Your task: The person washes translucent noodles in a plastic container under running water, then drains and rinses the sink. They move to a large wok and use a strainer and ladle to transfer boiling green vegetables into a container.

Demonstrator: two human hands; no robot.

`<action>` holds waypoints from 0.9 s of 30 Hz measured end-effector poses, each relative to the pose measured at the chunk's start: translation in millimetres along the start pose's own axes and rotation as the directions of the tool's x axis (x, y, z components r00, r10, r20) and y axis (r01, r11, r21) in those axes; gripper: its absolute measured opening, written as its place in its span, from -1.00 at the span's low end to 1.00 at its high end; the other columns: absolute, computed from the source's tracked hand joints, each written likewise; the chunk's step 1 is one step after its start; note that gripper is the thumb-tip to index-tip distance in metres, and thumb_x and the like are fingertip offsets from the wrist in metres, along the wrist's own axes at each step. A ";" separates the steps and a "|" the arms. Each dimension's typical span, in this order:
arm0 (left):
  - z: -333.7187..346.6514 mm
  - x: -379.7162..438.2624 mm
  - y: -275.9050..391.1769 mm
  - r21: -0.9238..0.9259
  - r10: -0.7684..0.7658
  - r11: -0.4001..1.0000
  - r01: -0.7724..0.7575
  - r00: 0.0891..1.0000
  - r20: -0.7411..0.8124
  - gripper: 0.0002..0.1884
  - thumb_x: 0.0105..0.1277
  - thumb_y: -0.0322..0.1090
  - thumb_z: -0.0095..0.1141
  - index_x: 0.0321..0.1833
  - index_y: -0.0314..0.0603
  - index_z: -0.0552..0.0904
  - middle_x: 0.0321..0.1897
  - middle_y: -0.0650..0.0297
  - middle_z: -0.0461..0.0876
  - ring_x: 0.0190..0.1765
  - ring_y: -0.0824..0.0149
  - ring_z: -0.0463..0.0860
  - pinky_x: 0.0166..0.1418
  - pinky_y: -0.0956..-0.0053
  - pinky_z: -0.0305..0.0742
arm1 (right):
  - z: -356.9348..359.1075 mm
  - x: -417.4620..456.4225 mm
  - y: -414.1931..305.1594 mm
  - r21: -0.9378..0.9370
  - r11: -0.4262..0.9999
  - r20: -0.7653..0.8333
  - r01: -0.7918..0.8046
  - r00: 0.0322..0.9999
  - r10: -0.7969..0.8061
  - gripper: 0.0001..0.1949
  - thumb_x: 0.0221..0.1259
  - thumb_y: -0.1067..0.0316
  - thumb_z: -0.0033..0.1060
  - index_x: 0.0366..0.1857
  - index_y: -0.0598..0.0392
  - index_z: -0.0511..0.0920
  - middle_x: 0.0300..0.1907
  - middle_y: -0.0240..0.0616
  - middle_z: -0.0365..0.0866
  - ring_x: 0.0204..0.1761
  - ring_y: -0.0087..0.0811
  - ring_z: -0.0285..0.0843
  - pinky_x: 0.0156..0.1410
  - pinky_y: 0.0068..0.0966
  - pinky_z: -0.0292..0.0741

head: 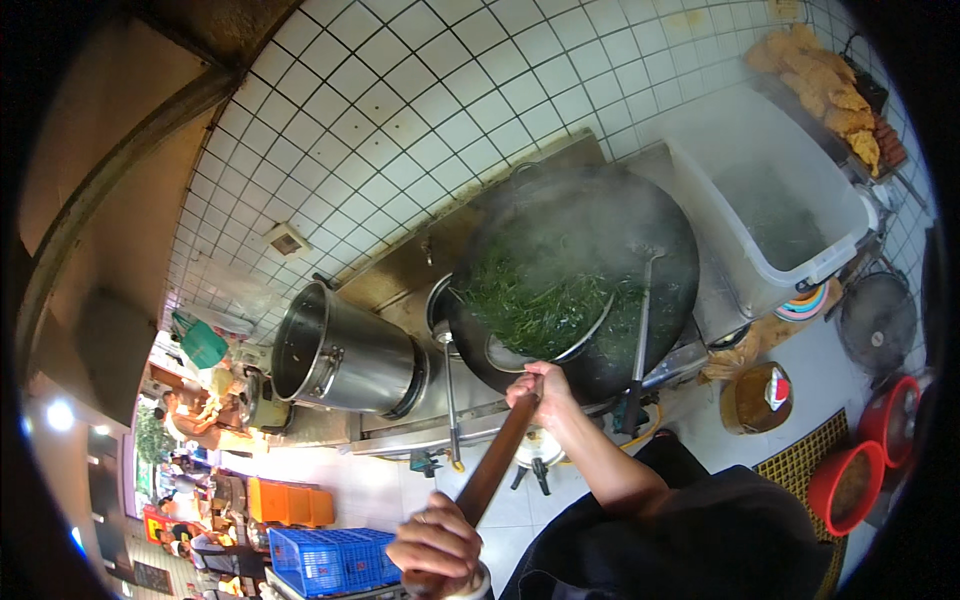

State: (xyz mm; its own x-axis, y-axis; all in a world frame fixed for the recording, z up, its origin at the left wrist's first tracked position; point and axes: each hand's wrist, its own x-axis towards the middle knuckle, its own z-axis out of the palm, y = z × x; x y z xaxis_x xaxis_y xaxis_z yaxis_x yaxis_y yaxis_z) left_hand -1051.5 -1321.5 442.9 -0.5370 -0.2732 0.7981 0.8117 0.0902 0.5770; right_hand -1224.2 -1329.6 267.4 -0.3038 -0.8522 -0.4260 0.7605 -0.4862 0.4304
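Both my hands grip one long wooden handle (495, 465). My left hand (442, 544) is lower down near its end, and my right hand (541, 390) holds it at the edge of a large black wok (480, 375). Beyond the right hand, a wide round strainer or scoop (592, 337) lies in the wok, partly under a heap of leafy greens (525, 292). Steam blurs the far side of the wok. A long metal ladle (643, 322) leans in the wok on the right, its dark handle over the near rim.
Left of the wok stand a tall steel stockpot (360, 360) and a second ladle (450, 397) across a smaller pot. To the right is a translucent plastic tub (757, 247) with greens. A jug of brown liquid (742, 405), red buckets (847, 487) and a blue crate (330, 559) surround the stove.
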 end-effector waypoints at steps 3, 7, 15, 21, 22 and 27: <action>-3.4 20.3 -21.5 0.099 0.128 0.988 -0.118 0.987 -0.094 -0.37 0.23 0.29 -0.20 -0.65 -0.19 0.40 -0.84 0.32 0.42 -0.78 0.40 0.38 -0.51 0.58 0.19 | 1.9 9.7 -5.4 0.067 0.996 0.064 -0.056 0.997 0.052 -0.83 -0.01 0.35 -0.06 -0.64 0.02 0.21 -0.66 -0.34 0.27 -0.62 -0.42 0.26 -0.41 -0.41 0.34; -15.1 44.2 -22.9 0.131 0.110 0.987 -0.096 0.988 -0.109 -0.47 0.30 0.13 -0.26 -0.57 -0.22 0.39 -0.84 0.28 0.38 -0.80 0.43 0.30 -0.50 0.58 0.19 | 25.4 -72.0 18.3 -0.706 0.698 -0.078 -0.123 0.992 0.095 -0.73 0.17 0.22 0.01 -0.26 0.26 0.46 -0.54 -0.18 0.43 -0.42 -0.31 0.45 -0.23 -0.41 0.45; -22.9 39.1 -27.7 0.180 0.110 0.977 -0.119 0.992 0.056 -0.42 0.22 0.22 -0.13 -0.52 -0.28 0.47 -0.79 0.28 0.47 -0.73 0.36 0.48 -0.50 0.57 0.23 | -42.8 -167.7 -129.4 0.341 -0.936 0.684 0.090 0.659 0.313 -0.77 -0.14 0.36 0.21 -0.30 -0.11 0.59 -0.10 -0.35 0.48 0.04 -0.30 0.36 0.01 -0.30 0.29; -28.9 37.4 -28.4 0.185 0.099 0.977 -0.110 0.993 0.067 -0.43 0.23 0.23 -0.12 -0.53 -0.25 0.46 -0.79 0.31 0.48 -0.74 0.40 0.48 -0.52 0.59 0.23 | -69.5 -133.6 -142.2 0.423 -0.900 0.714 0.105 0.573 0.403 -0.81 -0.15 0.28 0.24 -0.37 -0.09 0.51 -0.03 -0.35 0.38 0.11 -0.33 0.27 0.09 -0.11 0.17; -29.5 37.6 -27.7 0.192 0.087 0.976 -0.100 0.993 0.076 -0.43 0.23 0.24 -0.12 -0.53 -0.24 0.46 -0.78 0.31 0.49 -0.73 0.40 0.49 -0.52 0.60 0.23 | -71.4 -127.4 -146.0 0.399 -0.896 0.692 0.196 0.577 0.434 -0.79 -0.15 0.26 0.24 -0.37 -0.09 0.47 -0.07 -0.36 0.38 0.11 -0.36 0.26 0.10 -0.07 0.16; -30.6 31.3 -25.0 0.216 0.082 0.972 -0.097 0.994 0.078 -0.42 0.21 0.26 -0.12 -0.52 -0.23 0.46 -0.77 0.32 0.50 -0.71 0.40 0.52 -0.54 0.60 0.23 | -43.4 -119.2 -138.8 0.521 -0.767 0.518 0.375 0.575 0.633 -0.84 -0.15 0.29 0.21 -0.44 -0.08 0.47 -0.28 -0.39 0.40 -0.09 -0.37 0.38 -0.01 -0.22 0.31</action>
State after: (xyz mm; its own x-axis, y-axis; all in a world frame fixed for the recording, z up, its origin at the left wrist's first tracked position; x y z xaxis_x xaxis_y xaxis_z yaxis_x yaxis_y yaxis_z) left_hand -1081.5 -1361.6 448.1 -0.4847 -0.1891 0.8540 0.7914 0.3209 0.5203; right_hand -1268.6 -1152.1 223.9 0.0097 -0.8983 0.4393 -0.9961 -0.0473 -0.0746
